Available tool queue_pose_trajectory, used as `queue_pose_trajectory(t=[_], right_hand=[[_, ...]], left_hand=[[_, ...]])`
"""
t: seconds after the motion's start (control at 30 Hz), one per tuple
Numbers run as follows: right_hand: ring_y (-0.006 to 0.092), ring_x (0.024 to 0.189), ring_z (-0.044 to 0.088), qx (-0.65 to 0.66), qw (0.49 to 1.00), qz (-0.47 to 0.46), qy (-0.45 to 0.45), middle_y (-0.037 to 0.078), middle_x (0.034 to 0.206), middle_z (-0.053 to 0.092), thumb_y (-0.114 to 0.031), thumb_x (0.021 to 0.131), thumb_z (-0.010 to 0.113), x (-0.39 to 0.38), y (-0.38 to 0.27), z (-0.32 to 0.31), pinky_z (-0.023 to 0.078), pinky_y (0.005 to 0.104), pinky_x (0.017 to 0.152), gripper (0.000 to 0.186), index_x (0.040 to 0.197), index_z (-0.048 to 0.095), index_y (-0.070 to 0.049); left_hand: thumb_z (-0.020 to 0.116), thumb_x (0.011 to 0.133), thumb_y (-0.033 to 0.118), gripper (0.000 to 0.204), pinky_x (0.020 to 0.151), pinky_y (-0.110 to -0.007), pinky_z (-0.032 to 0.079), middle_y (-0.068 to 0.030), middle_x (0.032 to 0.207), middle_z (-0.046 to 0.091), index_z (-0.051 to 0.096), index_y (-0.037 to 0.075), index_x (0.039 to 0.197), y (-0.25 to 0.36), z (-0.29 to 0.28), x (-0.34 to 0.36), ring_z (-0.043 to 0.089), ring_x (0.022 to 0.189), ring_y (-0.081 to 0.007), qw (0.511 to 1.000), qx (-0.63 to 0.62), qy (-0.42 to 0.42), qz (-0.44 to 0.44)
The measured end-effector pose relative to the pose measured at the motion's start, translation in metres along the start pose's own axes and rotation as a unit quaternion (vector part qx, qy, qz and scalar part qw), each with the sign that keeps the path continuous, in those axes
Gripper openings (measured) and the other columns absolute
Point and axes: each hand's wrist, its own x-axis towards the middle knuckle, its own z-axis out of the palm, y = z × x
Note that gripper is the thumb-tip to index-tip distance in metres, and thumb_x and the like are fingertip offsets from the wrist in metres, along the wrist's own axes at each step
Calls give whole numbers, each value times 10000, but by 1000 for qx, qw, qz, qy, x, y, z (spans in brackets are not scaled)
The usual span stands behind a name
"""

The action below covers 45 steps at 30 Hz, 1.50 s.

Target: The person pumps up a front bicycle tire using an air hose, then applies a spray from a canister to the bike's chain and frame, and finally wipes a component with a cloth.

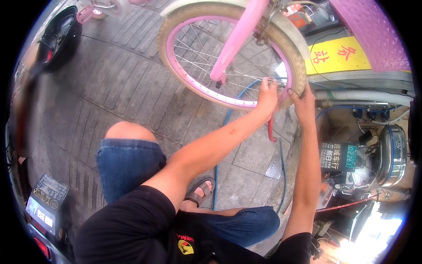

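The pink wheel (170,50) sits in the fork (234,42) just ahead of the person, above the paved floor (127,88). The left hand (268,94) has its fingers bunched close together at the rim, among the spokes; whether it pinches anything there cannot be told. The right hand (303,103) holds the tan tyre (299,66) from the outside, thumb on the near face. A red bar (271,130) hangs just below the left hand, and a blue hose (227,118) runs past behind the wheel.

The step looks like working or checking the tyre's edge by hand. The next move probably calls for a steady right grip while the left fingers work along the rim.
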Motion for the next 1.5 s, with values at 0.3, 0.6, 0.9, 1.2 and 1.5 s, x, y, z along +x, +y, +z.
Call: queue_pose_trajectory(t=[0.3, 0.6, 0.9, 1.2, 1.5], right_hand=[[110, 883, 543, 29, 999, -12, -8, 101, 982, 639, -136, 819, 714, 0, -2, 0, 463, 275, 783, 390, 1123, 527, 22], [150, 986, 528, 16, 1000, -8, -1, 97, 1107, 594, -181, 807, 727, 4, 5, 4, 436, 287, 860, 521, 1233, 483, -4], [165, 993, 543, 97, 991, -26, 85, 102, 1093, 590, -235, 790, 741, -6, 23, 22, 422, 280, 882, 547, 1207, 497, 21], [145, 921, 565, 52, 996, -42, 62, 97, 1015, 621, -266, 810, 726, -5, 25, 13, 443, 270, 824, 504, 1176, 516, 10], [179, 1102, 531, 104, 981, -111, 117, 113, 1178, 578, -351, 819, 716, -8, 48, 11, 426, 303, 912, 551, 1198, 528, 2]], left_hand=[[383, 1008, 289, 165, 338, -247, 271, -4, 678, 461, 389, 161, 1111, -4, 0, 4, 392, 446, -88, 1000, -1, -3, 17], [394, 1003, 280, 197, 362, -253, 310, -23, 650, 479, 398, 133, 1135, -3, -18, 3, 415, 447, -107, 997, -38, 11, 70], [401, 995, 237, 256, 702, -343, 530, -169, 914, 642, 430, 47, 1165, -64, -210, -69, 641, 787, -241, 972, 146, 182, -19], [407, 972, 307, 297, 758, -399, 531, -165, 930, 640, 524, 43, 1044, -74, -310, -156, 650, 844, -288, 912, 291, 142, -253], [605, 790, 230, 283, 751, -375, 519, -112, 893, 686, 665, 102, 1036, -46, -340, -167, 662, 819, -270, 681, 662, -147, -277]])
